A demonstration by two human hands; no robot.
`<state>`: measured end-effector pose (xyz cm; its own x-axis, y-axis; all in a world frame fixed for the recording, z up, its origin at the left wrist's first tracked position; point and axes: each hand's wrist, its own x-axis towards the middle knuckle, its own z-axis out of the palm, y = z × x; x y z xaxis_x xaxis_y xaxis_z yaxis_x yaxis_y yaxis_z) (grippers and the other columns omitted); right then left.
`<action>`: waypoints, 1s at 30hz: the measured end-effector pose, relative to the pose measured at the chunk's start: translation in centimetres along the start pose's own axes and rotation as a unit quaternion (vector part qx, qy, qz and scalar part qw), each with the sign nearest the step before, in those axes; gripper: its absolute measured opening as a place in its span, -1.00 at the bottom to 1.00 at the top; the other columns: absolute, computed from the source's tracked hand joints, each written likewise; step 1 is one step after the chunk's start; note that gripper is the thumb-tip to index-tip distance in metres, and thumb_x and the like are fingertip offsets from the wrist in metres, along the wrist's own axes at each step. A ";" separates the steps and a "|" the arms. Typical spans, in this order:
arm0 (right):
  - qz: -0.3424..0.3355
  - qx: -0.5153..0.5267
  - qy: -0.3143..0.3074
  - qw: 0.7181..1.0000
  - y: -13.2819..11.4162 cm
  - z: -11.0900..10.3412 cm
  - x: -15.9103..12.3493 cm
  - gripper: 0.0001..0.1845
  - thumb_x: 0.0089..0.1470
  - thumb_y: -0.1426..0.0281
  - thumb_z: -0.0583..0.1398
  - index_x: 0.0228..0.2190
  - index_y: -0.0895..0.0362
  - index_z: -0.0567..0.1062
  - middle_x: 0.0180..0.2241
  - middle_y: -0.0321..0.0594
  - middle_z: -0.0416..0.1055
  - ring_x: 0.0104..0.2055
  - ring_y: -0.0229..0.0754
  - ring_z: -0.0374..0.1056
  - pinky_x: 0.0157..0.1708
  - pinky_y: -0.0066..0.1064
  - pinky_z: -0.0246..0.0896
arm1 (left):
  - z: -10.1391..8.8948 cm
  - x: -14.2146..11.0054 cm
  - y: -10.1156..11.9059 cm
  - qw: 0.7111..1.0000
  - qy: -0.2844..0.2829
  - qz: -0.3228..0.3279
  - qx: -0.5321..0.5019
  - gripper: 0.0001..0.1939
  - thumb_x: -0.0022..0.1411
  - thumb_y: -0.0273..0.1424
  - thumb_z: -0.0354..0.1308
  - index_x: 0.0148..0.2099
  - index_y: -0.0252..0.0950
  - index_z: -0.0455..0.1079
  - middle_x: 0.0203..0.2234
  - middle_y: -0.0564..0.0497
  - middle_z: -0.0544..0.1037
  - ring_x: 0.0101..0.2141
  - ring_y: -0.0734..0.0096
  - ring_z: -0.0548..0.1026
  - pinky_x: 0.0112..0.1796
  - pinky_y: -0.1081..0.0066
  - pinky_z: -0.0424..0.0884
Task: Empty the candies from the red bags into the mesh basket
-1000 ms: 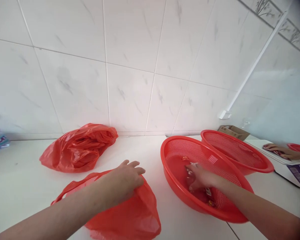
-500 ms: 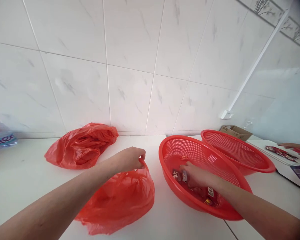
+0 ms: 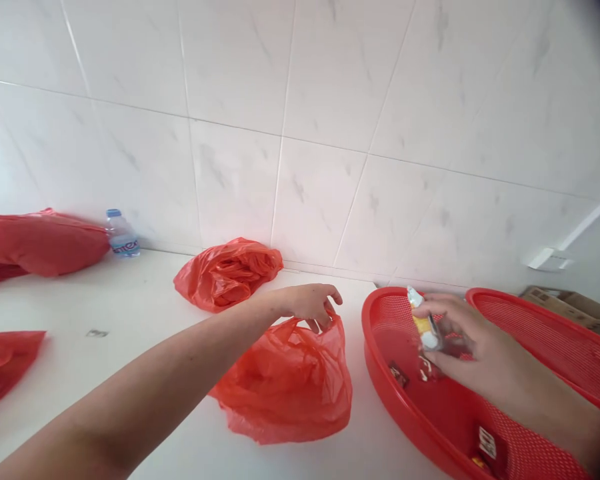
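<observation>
My left hand [image 3: 316,305] is closed at the rim of a red plastic bag [image 3: 285,393], pinching its edge with the index finger sticking out. The bag's mouth gapes towards me. Over the near red basket [image 3: 387,393], my right hand [image 3: 473,340] is closed on several small wrapped snacks. One of these is a yellow-and-white packet [image 3: 423,321]; the others are darker and partly hidden by my fingers. Inside the basket lie a few more wrapped snacks [image 3: 489,443], among them a brown one [image 3: 398,375] near its left wall.
Behind the open bag lies a crumpled red bag [image 3: 230,273]. Farther left are a water bottle [image 3: 123,233], a full-looking red bag [image 3: 45,243] and another red bag [image 3: 7,363]. A second red basket [image 3: 545,327] and a cardboard box [image 3: 573,308] stand at right, below a tiled wall.
My right hand has risen from the basket floor with snacks in it. My left hand has gone from spread fingers to gripping the bag's rim. The view has turned left.
</observation>
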<state>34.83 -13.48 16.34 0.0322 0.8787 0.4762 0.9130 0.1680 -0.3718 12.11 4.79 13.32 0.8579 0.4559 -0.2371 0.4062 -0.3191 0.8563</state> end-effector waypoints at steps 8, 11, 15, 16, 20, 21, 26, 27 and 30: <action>-0.249 -0.048 -0.247 0.935 -11.5 9.2 0.0 -0.53 -0.11 0.64 0.11 -0.17 -0.04 0.42 -0.04 -0.28 0.32 -0.35 -0.27 0.31 -0.53 -0.53 0.10 | -0.5 -0.9 0.9 0.999 0.028 0.022 0.013 -0.48 0.02 -0.35 0.18 0.07 -0.21 0.24 -0.13 -0.07 0.52 -0.28 0.32 0.54 -0.30 0.35 0.45; -0.206 -0.005 -0.304 0.930 -10.3 13.5 0.2 -0.56 -0.13 0.65 0.13 -0.19 0.04 0.45 -0.07 -0.20 0.35 -0.28 -0.18 0.33 -0.46 -0.49 0.13 | -0.9 -3.7 1.6 0.996 0.080 0.022 0.043 -0.48 0.04 -0.30 0.18 0.09 -0.18 0.26 -0.01 -0.10 0.44 -0.10 0.17 0.47 -0.15 0.23 0.39; -0.099 0.092 -0.343 0.929 -8.8 14.8 0.5 -0.61 0.08 0.52 0.03 -0.07 0.00 0.39 -0.19 -0.28 0.43 -0.31 -0.25 0.38 -0.43 -0.50 0.21 | 0.2 -9.9 1.0 0.946 0.271 0.044 0.174 -0.51 0.11 -0.28 0.11 0.12 -0.04 0.25 0.10 -0.03 0.34 0.07 0.04 0.31 -0.03 0.16 0.29; -0.089 0.092 -0.326 0.937 -8.8 14.5 0.7 -0.59 0.06 0.52 0.05 -0.05 -0.01 0.37 -0.14 -0.27 0.41 -0.24 -0.23 0.38 -0.35 -0.48 0.24 | 0.8 -11.6 0.4 0.928 0.302 0.043 0.212 -0.52 0.14 -0.25 0.10 0.13 -0.03 0.25 0.14 -0.02 0.30 0.11 0.02 0.26 -0.01 0.15 0.27; -0.015 0.081 -0.254 0.964 -9.2 13.1 2.1 -0.58 0.01 0.48 0.10 -0.05 0.02 0.39 0.01 -0.20 0.32 -0.02 -0.11 0.30 -0.11 -0.33 0.19 | 2.9 -16.2 -4.2 0.871 0.416 -0.052 0.255 -0.23 0.03 -0.16 0.20 0.28 0.00 0.03 0.27 -0.05 0.07 0.18 -0.18 0.12 -0.02 0.01 0.26; 0.012 0.085 -0.245 0.966 -9.1 13.1 2.5 -0.60 0.04 0.44 0.08 -0.04 0.03 0.38 -0.01 -0.18 0.34 -0.02 -0.11 0.31 -0.11 -0.32 0.20 | 3.3 -16.8 -5.5 0.861 0.444 -0.085 0.234 -0.19 0.03 -0.15 0.20 0.30 0.00 -0.03 0.27 -0.08 0.07 0.17 -0.21 0.13 -0.06 0.00 0.29; 0.123 0.146 -0.179 0.965 -6.7 15.7 3.9 -0.46 0.10 0.29 0.08 0.13 0.01 0.21 0.07 -0.16 0.30 0.12 -0.07 0.21 0.02 -0.26 0.13 | 3.5 -17.1 -10.0 0.888 0.408 -0.140 -0.158 -0.41 0.06 -0.17 0.21 0.13 -0.13 0.21 -0.23 -0.08 0.50 -0.29 0.14 0.51 -0.28 0.23 0.43; 0.149 0.161 -0.171 0.960 -6.0 16.6 4.1 -0.45 0.10 0.26 0.08 0.13 0.04 0.21 0.08 -0.13 0.30 0.13 -0.06 0.21 0.05 -0.24 0.11 | 3.4 -17.0 -10.4 0.883 0.378 -0.107 -0.257 -0.56 0.08 -0.19 0.21 0.01 -0.17 0.31 -0.35 -0.02 0.51 -0.36 0.24 0.50 -0.28 0.27 0.43; 0.202 0.191 -0.157 0.948 -4.1 19.0 3.9 -0.49 0.12 0.21 0.06 0.07 0.17 0.30 0.06 -0.01 0.31 0.08 -0.03 0.26 0.05 -0.20 0.14 | 3.2 -16.6 -10.9 0.808 0.352 -0.009 -0.473 -0.83 0.12 -0.27 0.22 -0.34 -0.26 0.38 -0.51 0.07 0.43 -0.46 0.44 0.42 -0.32 0.41 0.43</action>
<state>23.44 -2.24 4.56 0.1705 0.9853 -0.0058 0.6365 -0.1146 -0.7627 -5.54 -1.97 6.45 0.3284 0.9189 -0.2185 -0.2919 0.3187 0.9018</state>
